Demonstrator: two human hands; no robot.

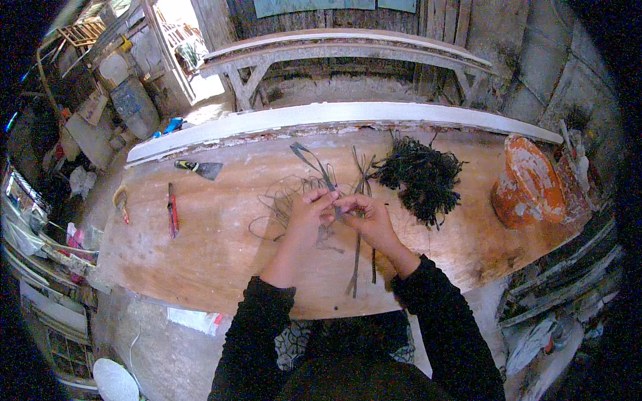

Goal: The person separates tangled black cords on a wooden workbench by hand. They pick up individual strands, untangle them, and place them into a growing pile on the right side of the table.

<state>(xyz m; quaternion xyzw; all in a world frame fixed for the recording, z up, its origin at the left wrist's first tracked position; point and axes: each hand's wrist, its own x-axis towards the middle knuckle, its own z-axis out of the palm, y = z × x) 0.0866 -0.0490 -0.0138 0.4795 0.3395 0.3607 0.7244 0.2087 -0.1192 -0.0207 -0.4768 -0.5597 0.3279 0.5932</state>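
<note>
Above the middle of the wooden table, my left hand [311, 212] and my right hand [368, 217] meet, fingertips pinched together on a dark flat strip [326, 175]. Its far end forms a narrow loop beyond my left fingers. Thin wire [275, 204] lies in loose coils on the table under and left of my left hand. More dark strips [357, 264] lie lengthwise beneath my right hand and stick out on both sides of it. A shaggy heap of black strips [422, 175] sits just right of my right hand.
An orange bucket [508, 200] caked with white residue tilts at the right end of the table [221, 267]. Leftward lie a putty knife [200, 168], a red-handled tool [172, 212] and a small wooden-handled tool [121, 202]. A long white board [348, 113] runs along the far edge.
</note>
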